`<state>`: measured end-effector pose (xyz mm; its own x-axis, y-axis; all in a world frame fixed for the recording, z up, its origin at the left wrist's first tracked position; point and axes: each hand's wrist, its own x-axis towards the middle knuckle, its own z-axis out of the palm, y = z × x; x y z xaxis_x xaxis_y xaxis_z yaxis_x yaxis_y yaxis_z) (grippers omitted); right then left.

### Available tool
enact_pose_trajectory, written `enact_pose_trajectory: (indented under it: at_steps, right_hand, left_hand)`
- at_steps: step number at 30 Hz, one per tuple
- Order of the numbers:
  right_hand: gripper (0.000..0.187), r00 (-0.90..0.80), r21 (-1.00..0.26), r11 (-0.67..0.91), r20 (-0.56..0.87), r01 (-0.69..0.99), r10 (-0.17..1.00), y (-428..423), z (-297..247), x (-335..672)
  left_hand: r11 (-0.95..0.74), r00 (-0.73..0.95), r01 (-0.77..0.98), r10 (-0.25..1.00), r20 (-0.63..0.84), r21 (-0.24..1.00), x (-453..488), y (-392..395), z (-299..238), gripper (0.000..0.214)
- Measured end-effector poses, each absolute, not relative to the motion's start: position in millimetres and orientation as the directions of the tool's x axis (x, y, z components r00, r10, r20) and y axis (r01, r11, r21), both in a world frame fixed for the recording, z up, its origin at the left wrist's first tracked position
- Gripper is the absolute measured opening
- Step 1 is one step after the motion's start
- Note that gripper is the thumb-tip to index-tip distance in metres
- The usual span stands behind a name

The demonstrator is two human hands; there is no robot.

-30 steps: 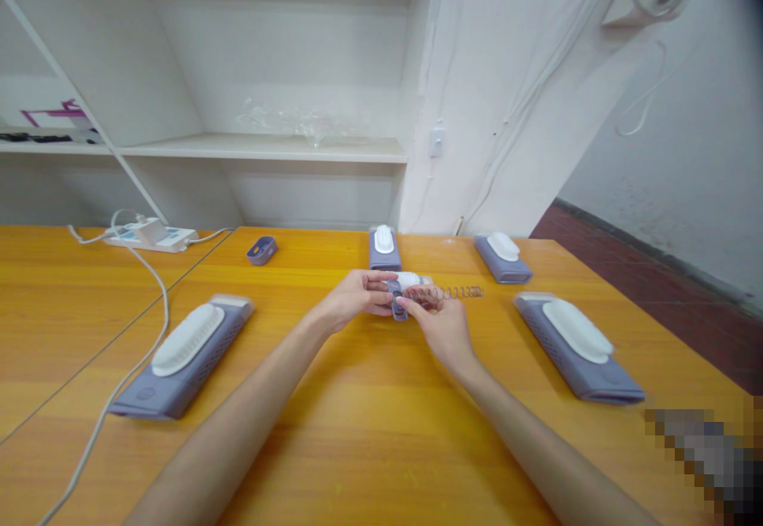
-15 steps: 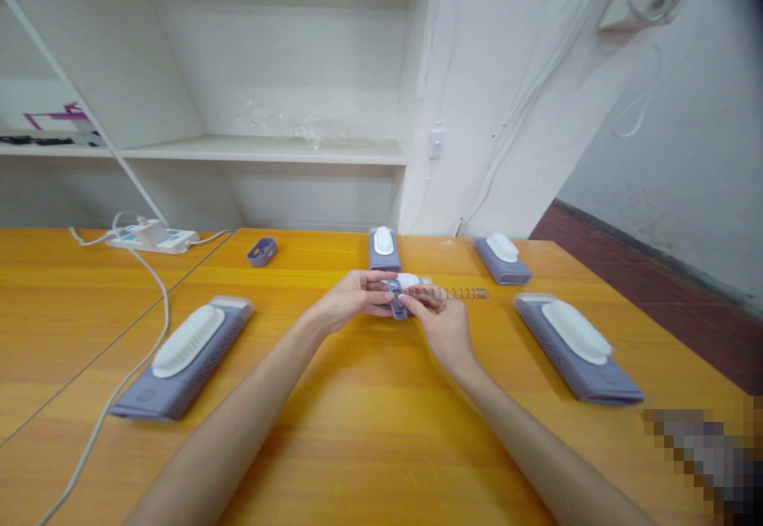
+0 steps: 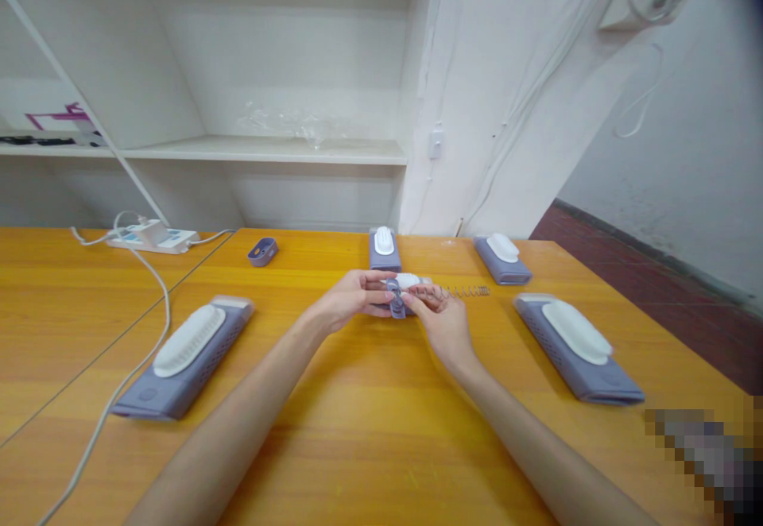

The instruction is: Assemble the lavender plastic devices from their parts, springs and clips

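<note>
Over the middle of the table, my left hand (image 3: 351,299) is closed around a small purple plastic housing (image 3: 396,303), its open end turned toward me. From the other side my right hand (image 3: 444,323) pinches a thin coil spring (image 3: 474,292) close to that end. Most of the spring sticks out to the right past my fingers. A white ribbed pad (image 3: 408,280) shows just behind my fingertips. How the spring's left end meets the housing is hidden by my fingers.
Purple cases with white pads lie left (image 3: 184,355), right (image 3: 578,347), back right (image 3: 502,258) and behind my hands (image 3: 385,249). A purple ring-shaped part (image 3: 263,252) lies back left. A power strip (image 3: 152,236) and white cable (image 3: 160,295) occupy the left; shelves (image 3: 268,148) stand behind.
The purple housing has tilted slightly between my fingers, and my right fingertips have shifted a little at its end. Everything else stays in place.
</note>
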<state>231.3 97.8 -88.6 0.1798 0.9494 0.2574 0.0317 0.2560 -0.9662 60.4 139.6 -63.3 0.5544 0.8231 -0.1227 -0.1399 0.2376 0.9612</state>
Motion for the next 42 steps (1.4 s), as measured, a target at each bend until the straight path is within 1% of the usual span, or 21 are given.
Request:
enact_pose_trajectory:
  at_steps: [7, 15, 17, 20, 24, 26, 29, 34, 37, 42]
  right_hand:
    - [0.020, 0.169, -0.970, 0.244, 0.239, -0.006, 0.956, 97.0, -90.1, 229.6]
    - [0.026, 0.185, -0.970, 0.241, 0.244, 0.041, 0.952, 98.1, -99.5, 226.4]
    - [0.029, 0.161, -0.962, 0.259, 0.269, 0.081, 0.949, 98.3, -101.0, 227.2]
    - [0.035, 0.082, -0.941, 0.300, 0.315, 0.154, 0.946, 98.8, -100.8, 230.2]
    - [0.028, 0.010, -0.928, 0.314, 0.323, 0.199, 0.946, 100.6, -98.0, 235.4]
    - [0.025, 0.024, -0.933, 0.304, 0.314, 0.194, 0.949, 101.4, -96.8, 236.6]
    - [0.027, 0.087, -0.940, 0.291, 0.310, 0.180, 0.947, 101.0, -95.7, 236.1]
    - [0.028, 0.156, -0.918, 0.316, 0.357, 0.239, 0.921, 96.7, -93.4, 232.5]
    - [0.027, 0.173, -0.901, 0.328, 0.384, 0.284, 0.907, 93.8, -91.6, 230.6]
    - [0.026, 0.187, -0.878, 0.329, 0.409, 0.348, 0.893, 90.8, -88.4, 230.1]
  left_hand:
    - [0.233, 0.535, -0.121, 0.834, -0.134, 0.965, 61.8, 138.8, -62.4, 0.049]
    - [0.256, 0.489, -0.097, 0.854, -0.178, 0.962, 67.1, 136.9, -59.1, 0.048]
    - [0.255, 0.452, -0.087, 0.872, -0.190, 0.963, 68.9, 136.9, -58.8, 0.047]
    - [0.230, 0.417, -0.070, 0.891, -0.181, 0.971, 70.4, 136.8, -59.5, 0.048]
    - [0.198, 0.453, -0.078, 0.880, -0.142, 0.977, 69.9, 136.0, -60.1, 0.051]
    - [0.185, 0.475, -0.085, 0.871, -0.123, 0.979, 69.4, 135.4, -59.6, 0.051]
    - [0.164, 0.513, -0.093, 0.853, -0.094, 0.982, 69.2, 134.6, -59.2, 0.051]
    - [0.178, 0.558, -0.074, 0.823, -0.107, 0.981, 69.4, 134.8, -59.8, 0.056]
    - [0.179, 0.561, -0.063, 0.820, -0.114, 0.982, 70.6, 133.9, -58.5, 0.057]
    - [0.172, 0.525, -0.047, 0.842, -0.122, 0.984, 74.1, 130.3, -54.5, 0.053]
